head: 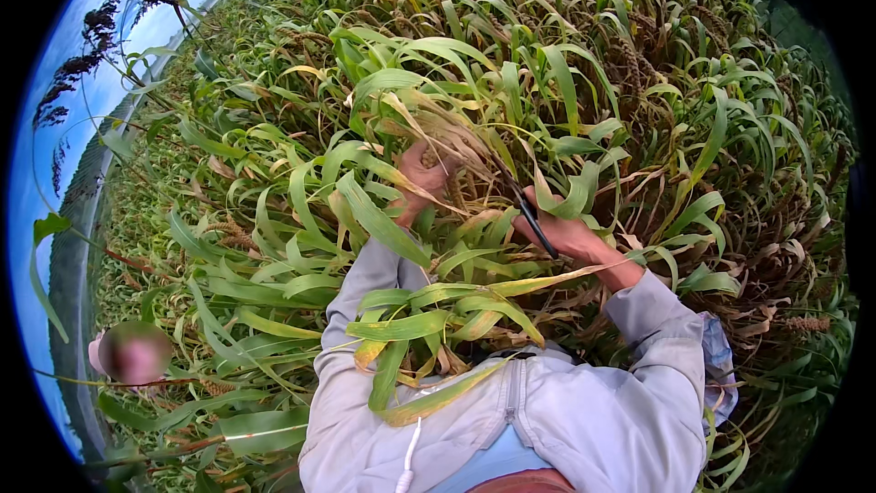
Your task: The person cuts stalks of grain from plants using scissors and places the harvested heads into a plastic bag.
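My left hand (423, 181) is closed around tan, seed-laden heads (431, 156) of a millet-like crop, among dry, papery leaves (452, 133). Blur hides how many heads are in its grasp. To its right, my right hand (564, 229) grips a slim black handle (537, 222) of a hand tool. The handle slants from lower right to upper left, and its far end runs into the dry leaves close to my left hand. Its working end cannot be made out. Long green and yellowing leaves (438, 325) arch over my forearms and in front of my jacket (602, 411).
Dense crop plants (650, 68) with brown, drooping heads surround me. Tall stalks with dark seed panicles (99, 34) lean in at the left. Another person (133, 352) is among the plants at lower left. A crumpled bluish plastic-like bag (717, 370) hangs by my right side.
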The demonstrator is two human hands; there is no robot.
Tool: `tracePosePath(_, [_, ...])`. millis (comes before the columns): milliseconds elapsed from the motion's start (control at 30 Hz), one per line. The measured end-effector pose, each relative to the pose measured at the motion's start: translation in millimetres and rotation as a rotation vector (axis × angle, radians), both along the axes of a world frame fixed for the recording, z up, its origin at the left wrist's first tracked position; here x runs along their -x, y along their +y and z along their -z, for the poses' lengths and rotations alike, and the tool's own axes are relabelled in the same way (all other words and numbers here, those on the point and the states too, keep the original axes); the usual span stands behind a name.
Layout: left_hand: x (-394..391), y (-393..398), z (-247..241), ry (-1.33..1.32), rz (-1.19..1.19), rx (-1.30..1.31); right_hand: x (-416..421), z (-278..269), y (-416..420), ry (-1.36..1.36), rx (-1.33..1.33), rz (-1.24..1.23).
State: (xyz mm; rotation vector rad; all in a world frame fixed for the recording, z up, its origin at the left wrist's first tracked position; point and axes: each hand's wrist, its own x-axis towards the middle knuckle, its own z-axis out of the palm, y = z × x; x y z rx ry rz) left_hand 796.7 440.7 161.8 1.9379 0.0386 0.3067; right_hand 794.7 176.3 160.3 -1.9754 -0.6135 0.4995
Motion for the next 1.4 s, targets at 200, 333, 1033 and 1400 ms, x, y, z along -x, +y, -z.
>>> tracePosePath(200, [27.3,11.9,17.4,-0.01,0.173,0.346,-4.7,28.0,16.5,-0.415,-0.156,0.074])
tracePosePath(333, [28.2,14.2,32.3,-0.15,0.04,0.328,-2.5,28.9,14.3,-0.1,-0.204,0.039])
tracePosePath(1033, [-52.7,95.6,122.0,0.025,0.301,1.358,7.5,10.1,-26.4,0.341,-0.233,-0.053])
tracePosePath(1400, [59.2,82.9,60.9,-0.143,-0.081,0.9,-44.8,35.1,78.2,0.369,-0.262,-0.276])
